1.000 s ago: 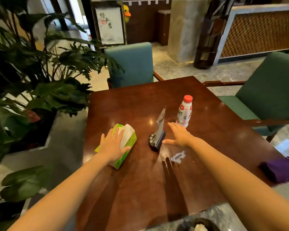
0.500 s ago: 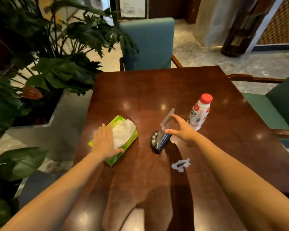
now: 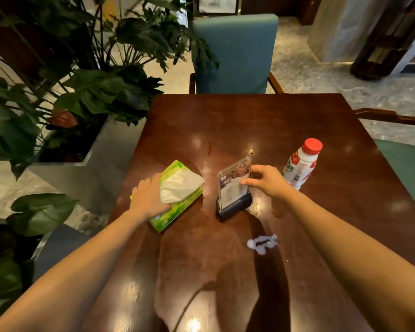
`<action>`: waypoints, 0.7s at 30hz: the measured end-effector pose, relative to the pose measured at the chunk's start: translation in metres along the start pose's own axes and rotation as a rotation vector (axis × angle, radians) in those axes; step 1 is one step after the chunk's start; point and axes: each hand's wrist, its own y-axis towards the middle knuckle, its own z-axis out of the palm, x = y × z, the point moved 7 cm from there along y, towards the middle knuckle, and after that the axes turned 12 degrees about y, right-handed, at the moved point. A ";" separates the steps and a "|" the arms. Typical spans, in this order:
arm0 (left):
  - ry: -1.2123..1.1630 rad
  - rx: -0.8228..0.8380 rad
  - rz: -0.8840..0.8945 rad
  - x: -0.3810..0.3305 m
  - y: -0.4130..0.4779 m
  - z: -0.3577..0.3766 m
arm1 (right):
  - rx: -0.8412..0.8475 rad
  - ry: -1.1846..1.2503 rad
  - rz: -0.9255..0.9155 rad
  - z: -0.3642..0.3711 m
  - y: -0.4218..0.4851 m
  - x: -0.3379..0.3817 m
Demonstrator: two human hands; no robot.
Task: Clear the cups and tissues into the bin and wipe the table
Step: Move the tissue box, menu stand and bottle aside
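Left hand (image 3: 150, 197) apparently grips tissue pack (image 3: 180, 207); right hand (image 3: 268, 182) pinches sign holder (image 3: 233, 188); spill (image 3: 261, 243) lies bodyward, nearer right.

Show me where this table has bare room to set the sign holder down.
Widest bare patch: the far half of the table, between the teal chair and the row of things. Also bare: the near strip between tissue box and white spill. Crowded: the middle row, tissue box, sign holder, bottle.
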 end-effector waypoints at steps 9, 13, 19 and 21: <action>0.033 -0.106 0.073 -0.003 0.004 -0.012 | -0.032 -0.029 -0.026 -0.001 0.015 0.021; -0.020 -0.129 0.108 0.002 0.018 -0.032 | -0.084 -0.001 -0.027 -0.013 0.029 0.033; -0.019 -0.129 0.218 0.020 0.064 -0.065 | -0.155 -0.025 -0.029 -0.026 0.061 0.063; -0.025 -0.134 0.240 0.031 0.087 -0.076 | -0.181 -0.012 -0.035 -0.031 0.078 0.074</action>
